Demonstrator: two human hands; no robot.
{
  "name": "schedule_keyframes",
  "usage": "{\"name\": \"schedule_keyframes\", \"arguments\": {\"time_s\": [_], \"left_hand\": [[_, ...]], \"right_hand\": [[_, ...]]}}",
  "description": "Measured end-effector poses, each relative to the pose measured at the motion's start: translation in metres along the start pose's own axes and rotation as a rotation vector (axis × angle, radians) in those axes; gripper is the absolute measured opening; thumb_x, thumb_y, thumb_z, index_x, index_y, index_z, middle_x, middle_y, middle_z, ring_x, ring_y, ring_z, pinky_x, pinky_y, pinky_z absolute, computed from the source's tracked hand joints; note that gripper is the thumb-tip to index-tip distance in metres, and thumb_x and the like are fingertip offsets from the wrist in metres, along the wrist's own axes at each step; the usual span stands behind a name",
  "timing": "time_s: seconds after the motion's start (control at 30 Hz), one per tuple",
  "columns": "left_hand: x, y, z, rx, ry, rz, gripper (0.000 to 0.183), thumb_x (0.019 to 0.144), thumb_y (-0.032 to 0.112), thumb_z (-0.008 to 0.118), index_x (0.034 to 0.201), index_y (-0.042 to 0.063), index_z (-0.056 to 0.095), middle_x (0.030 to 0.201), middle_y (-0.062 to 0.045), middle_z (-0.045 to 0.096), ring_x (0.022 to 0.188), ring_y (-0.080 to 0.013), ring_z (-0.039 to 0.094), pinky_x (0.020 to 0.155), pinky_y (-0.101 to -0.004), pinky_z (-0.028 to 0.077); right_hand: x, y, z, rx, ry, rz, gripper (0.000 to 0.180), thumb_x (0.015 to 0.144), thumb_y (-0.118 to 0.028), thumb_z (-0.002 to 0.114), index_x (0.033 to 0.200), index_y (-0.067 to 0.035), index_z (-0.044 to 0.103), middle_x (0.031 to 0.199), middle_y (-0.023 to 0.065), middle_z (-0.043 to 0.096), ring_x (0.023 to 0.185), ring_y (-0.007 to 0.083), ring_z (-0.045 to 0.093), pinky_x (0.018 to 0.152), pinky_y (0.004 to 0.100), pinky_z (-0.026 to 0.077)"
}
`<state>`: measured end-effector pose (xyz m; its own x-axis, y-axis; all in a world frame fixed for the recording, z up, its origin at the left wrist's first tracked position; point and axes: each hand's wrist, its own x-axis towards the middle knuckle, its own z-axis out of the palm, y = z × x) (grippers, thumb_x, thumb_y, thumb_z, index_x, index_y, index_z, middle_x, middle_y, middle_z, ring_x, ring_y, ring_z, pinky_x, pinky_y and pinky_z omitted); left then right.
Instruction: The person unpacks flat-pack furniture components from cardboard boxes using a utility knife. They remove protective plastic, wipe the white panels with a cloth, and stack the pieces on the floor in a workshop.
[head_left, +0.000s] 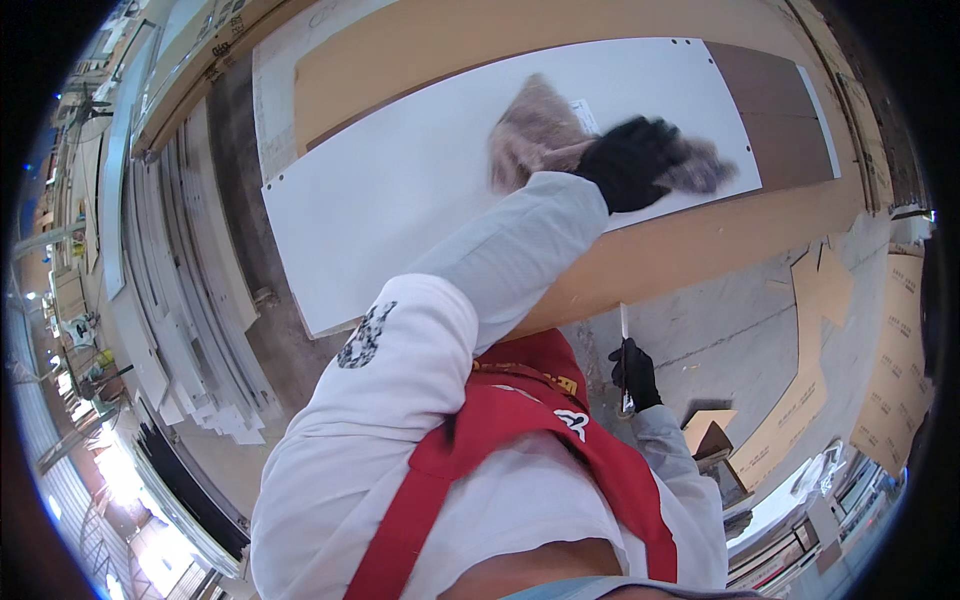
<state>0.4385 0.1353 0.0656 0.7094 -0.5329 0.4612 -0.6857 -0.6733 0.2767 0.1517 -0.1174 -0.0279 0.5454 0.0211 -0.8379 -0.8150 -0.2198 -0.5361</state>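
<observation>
A white panel (390, 165) with small dark holes near its corners lies over brown board. My left hand (630, 163), in a black glove, reaches across it and holds a crumpled brownish-pink cloth (536, 131) against its surface. Cloth shows on both sides of the hand, blurred by motion. A small white label (583, 116) is partly beside the cloth. Lower down, off the near edge of the board, my right hand (636, 375), also black-gloved, grips a slim tool with a pale, blade-like upper end (624, 321); its exact kind is unclear.
Under the white panel are a dark brown panel (780, 112) and a larger cardboard sheet (697, 251). Long panels (165, 277) are stacked at the left, beside a long carton (217, 60). Cut cardboard (806, 375) lies on the concrete floor (720, 330) at the right.
</observation>
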Motion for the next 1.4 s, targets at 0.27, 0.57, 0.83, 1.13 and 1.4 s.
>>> {"name": "schedule_keyframes", "arguments": {"time_s": [0.27,0.57,0.83,1.13,1.4], "left_hand": [[-0.153,-0.047,-0.102,-0.517,-0.438,0.315,0.050,0.086,0.030,0.062,0.132,0.015,0.049,0.140,-0.011,0.044,0.132,-0.0302,0.038,0.111,-0.0434,0.028],[-0.426,-0.006,-0.271,-0.413,-0.386,-0.105,0.040,0.072,0.008,0.066,0.112,0.008,0.060,0.127,-0.011,0.056,0.125,-0.0291,0.048,0.106,-0.0451,0.036],[-0.522,0.055,-0.248,-0.765,-0.171,-0.959,0.035,0.081,0.029,0.061,0.107,0.006,0.063,0.105,-0.015,0.064,0.096,-0.0335,0.062,0.084,-0.0398,0.049],[-0.473,0.046,-0.249,-0.889,0.056,-1.186,0.030,0.082,0.026,0.069,0.098,0.002,0.064,0.093,-0.010,0.067,0.082,-0.0173,0.063,0.074,-0.0301,0.050],[-0.472,0.046,-0.243,-0.928,0.045,-1.280,0.032,0.080,0.030,0.069,0.098,0.004,0.066,0.096,-0.011,0.067,0.088,-0.0223,0.065,0.078,-0.0307,0.050]], "right_hand": [[-0.044,0.007,0.036,0.206,0.100,-0.118,0.056,0.099,-0.048,0.032,0.094,0.000,0.061,0.052,0.0038,0.050,0.042,0.0146,0.047,0.042,0.0275,0.038],[-0.125,-0.078,0.188,0.410,0.000,-0.384,0.051,0.093,-0.016,0.054,0.139,-0.006,0.034,0.087,0.0081,0.061,0.060,0.0133,0.055,0.057,0.0263,0.048],[-0.158,-0.117,0.343,-0.272,-0.165,-0.637,0.056,0.090,-0.010,0.056,0.142,-0.012,0.035,0.104,0.0127,0.061,0.075,0.0220,0.061,0.064,0.0326,0.050],[-0.153,-0.095,0.409,-0.893,-0.058,-1.045,0.044,0.087,-0.016,0.059,0.129,-0.010,0.051,0.087,0.0145,0.060,0.076,0.0318,0.060,0.062,0.0400,0.049],[-0.153,-0.085,0.417,-0.859,0.019,-1.037,0.032,0.088,-0.017,0.059,0.117,-0.004,0.057,0.087,0.0155,0.060,0.075,0.0321,0.061,0.060,0.0398,0.049]]}}
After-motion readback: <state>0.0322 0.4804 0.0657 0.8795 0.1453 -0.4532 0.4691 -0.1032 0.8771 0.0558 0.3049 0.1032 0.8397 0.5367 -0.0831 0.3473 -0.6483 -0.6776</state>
